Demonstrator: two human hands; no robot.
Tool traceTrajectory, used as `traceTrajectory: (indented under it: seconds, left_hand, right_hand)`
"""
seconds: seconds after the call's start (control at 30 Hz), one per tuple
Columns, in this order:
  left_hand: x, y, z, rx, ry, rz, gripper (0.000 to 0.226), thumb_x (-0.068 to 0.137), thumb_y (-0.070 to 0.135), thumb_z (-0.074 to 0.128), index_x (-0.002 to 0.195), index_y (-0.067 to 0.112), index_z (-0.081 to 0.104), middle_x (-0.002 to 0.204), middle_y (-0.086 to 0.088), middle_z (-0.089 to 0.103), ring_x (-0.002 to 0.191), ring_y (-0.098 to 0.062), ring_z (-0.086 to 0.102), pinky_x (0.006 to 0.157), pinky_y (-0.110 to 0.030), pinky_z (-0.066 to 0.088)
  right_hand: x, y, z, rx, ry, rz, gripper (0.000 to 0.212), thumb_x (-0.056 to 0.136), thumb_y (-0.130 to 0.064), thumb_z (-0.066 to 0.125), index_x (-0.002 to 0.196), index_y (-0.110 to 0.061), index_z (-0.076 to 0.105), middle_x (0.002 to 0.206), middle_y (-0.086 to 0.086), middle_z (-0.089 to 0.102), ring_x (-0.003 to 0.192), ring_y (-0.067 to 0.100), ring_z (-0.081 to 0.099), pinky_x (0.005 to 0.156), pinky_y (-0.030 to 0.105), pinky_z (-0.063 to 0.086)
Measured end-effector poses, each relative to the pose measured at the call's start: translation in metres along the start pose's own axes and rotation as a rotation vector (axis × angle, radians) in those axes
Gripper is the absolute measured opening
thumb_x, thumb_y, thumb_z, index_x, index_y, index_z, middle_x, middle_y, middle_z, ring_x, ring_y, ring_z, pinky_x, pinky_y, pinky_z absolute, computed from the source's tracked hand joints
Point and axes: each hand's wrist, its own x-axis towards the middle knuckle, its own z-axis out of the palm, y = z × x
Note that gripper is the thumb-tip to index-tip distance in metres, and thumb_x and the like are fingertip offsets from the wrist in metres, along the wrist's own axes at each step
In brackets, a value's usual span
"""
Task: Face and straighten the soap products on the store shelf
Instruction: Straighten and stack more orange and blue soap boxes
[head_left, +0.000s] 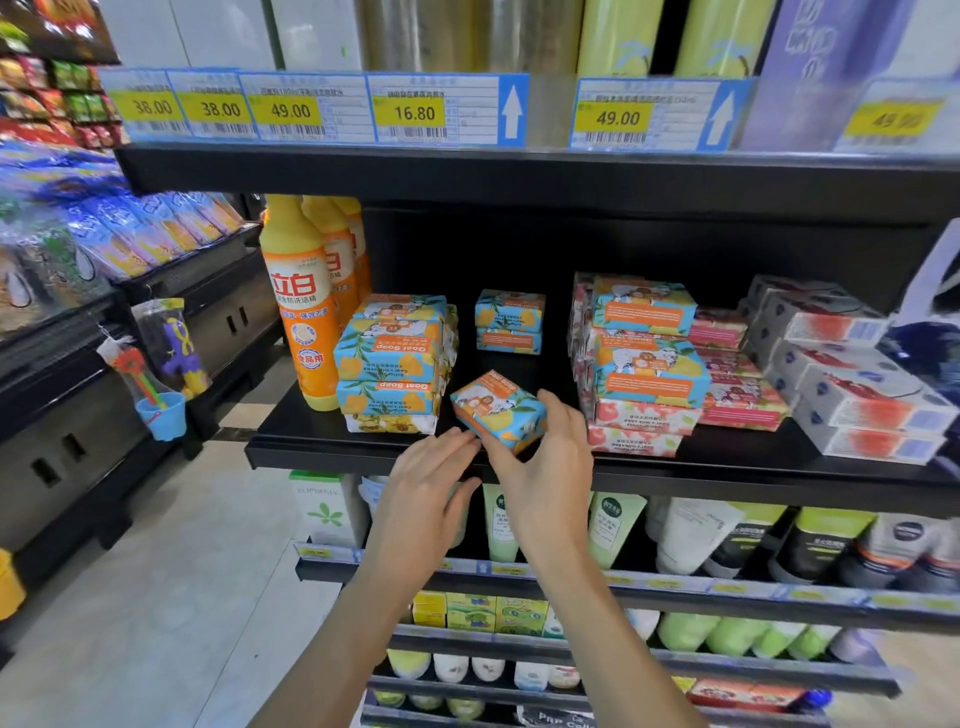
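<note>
A blue-and-orange goat soap bar (497, 407) sits tilted and askew near the front of the black shelf (332, 452). My right hand (545, 457) grips it from the right and below. My left hand (423, 486) is spread, fingertips touching the bar's left lower corner. To the left stands a stack of like soap bars (392, 364), labels upside down. Two more bars (509, 322) are stacked further back. On the right rises a taller stack of blue and pink soap bars (644, 364).
Orange detergent bottles (301, 306) stand at the shelf's left end. Grey-and-red boxes (852, 374) are piled at the right. Price tags (410, 111) line the shelf above. Tubes and bottles (696, 535) fill the lower shelves. A dark display counter (78, 415) flanks the aisle on the left.
</note>
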Motion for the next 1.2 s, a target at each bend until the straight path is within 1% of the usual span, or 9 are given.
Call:
traceTrajectory:
  seconds: [0.07,0.17,0.23,0.33,0.47,0.63,0.87,1.0,1.2]
  left_hand:
    - [0.000,0.001,0.000,0.010,-0.009,0.000,0.050,0.082,0.006,0.083,0.130,0.008,0.068,0.133,-0.007,0.067,0.130,-0.017,0.049,0.118,-0.022,0.024]
    - [0.000,0.006,-0.001,0.019,-0.029,-0.004,0.048,0.084,0.006,0.081,0.130,0.007,0.067,0.133,-0.006,0.066,0.130,-0.016,0.047,0.117,-0.024,0.025]
    - [0.003,0.015,-0.007,-0.035,-0.038,-0.038,0.047,0.089,0.008,0.077,0.135,0.013,0.064,0.137,0.009,0.061,0.131,-0.005,0.046,0.115,-0.026,0.030]
    - [0.008,0.034,-0.025,-0.274,-0.041,-0.245,0.040,0.096,0.010,0.068,0.129,0.032,0.065,0.130,0.036,0.054,0.125,0.020,0.043,0.104,-0.003,0.032]
    - [0.009,0.047,-0.042,-0.684,-0.063,-0.496,0.046,0.095,0.000,0.064,0.126,0.034,0.063,0.121,0.018,0.072,0.121,-0.002,0.062,0.107,-0.028,0.049]
    - [0.013,0.058,-0.058,-1.332,-0.109,-0.695,0.037,0.098,0.027,0.064,0.130,0.008,0.066,0.125,-0.020,0.070,0.116,-0.033,0.068,0.093,-0.041,0.059]
    - [0.017,0.077,-0.056,-1.272,-0.093,-0.794,0.039,0.093,0.025,0.061,0.121,-0.001,0.068,0.117,-0.017,0.074,0.112,-0.030,0.071,0.095,-0.039,0.059]
    - [0.014,0.081,-0.055,-1.310,-0.087,-0.817,0.038,0.095,0.021,0.060,0.125,-0.003,0.066,0.120,-0.019,0.073,0.116,-0.032,0.069,0.096,-0.039,0.058]
    - [0.009,0.089,-0.055,-1.313,-0.059,-0.805,0.034,0.097,0.017,0.060,0.126,0.000,0.067,0.120,-0.017,0.073,0.116,-0.030,0.070,0.095,-0.037,0.059]
  right_hand:
    - [-0.011,0.002,-0.004,0.065,0.040,-0.006,0.072,0.089,-0.029,0.080,0.150,-0.015,0.045,0.141,-0.003,0.049,0.125,0.004,0.046,0.097,0.003,0.035]
    - [-0.022,0.007,-0.013,0.181,0.113,-0.013,0.070,0.085,-0.028,0.084,0.146,-0.016,0.050,0.136,-0.006,0.052,0.127,0.007,0.052,0.106,0.030,0.050]
    - [-0.029,0.007,-0.020,0.246,0.097,-0.016,0.070,0.083,-0.026,0.085,0.144,-0.018,0.053,0.135,-0.010,0.053,0.130,0.006,0.052,0.107,0.030,0.050]
    - [-0.038,0.005,-0.034,0.429,0.007,0.002,0.068,0.081,-0.015,0.086,0.141,-0.020,0.056,0.133,-0.018,0.054,0.128,-0.001,0.054,0.103,0.018,0.049]
    - [-0.036,0.008,-0.057,0.588,-0.119,-0.007,0.068,0.079,-0.005,0.085,0.136,-0.029,0.058,0.137,-0.014,0.058,0.128,-0.004,0.056,0.103,0.017,0.049]
    - [-0.027,0.017,-0.077,0.692,-0.258,-0.035,0.068,0.076,-0.008,0.083,0.135,-0.031,0.059,0.140,-0.004,0.062,0.134,0.013,0.057,0.112,0.041,0.048]
    - [-0.027,0.025,-0.086,0.721,-0.379,-0.029,0.073,0.080,0.006,0.077,0.144,-0.020,0.053,0.141,-0.002,0.062,0.138,0.015,0.053,0.111,0.033,0.047]
    - [-0.029,0.022,-0.090,0.704,-0.385,0.034,0.075,0.080,-0.015,0.080,0.148,-0.025,0.048,0.132,-0.018,0.066,0.129,0.011,0.059,0.099,0.030,0.054]
    - [-0.030,0.014,-0.091,0.750,-0.318,0.192,0.047,0.079,-0.033,0.075,0.123,-0.019,0.067,0.109,-0.004,0.078,0.101,0.011,0.074,0.083,0.026,0.060]
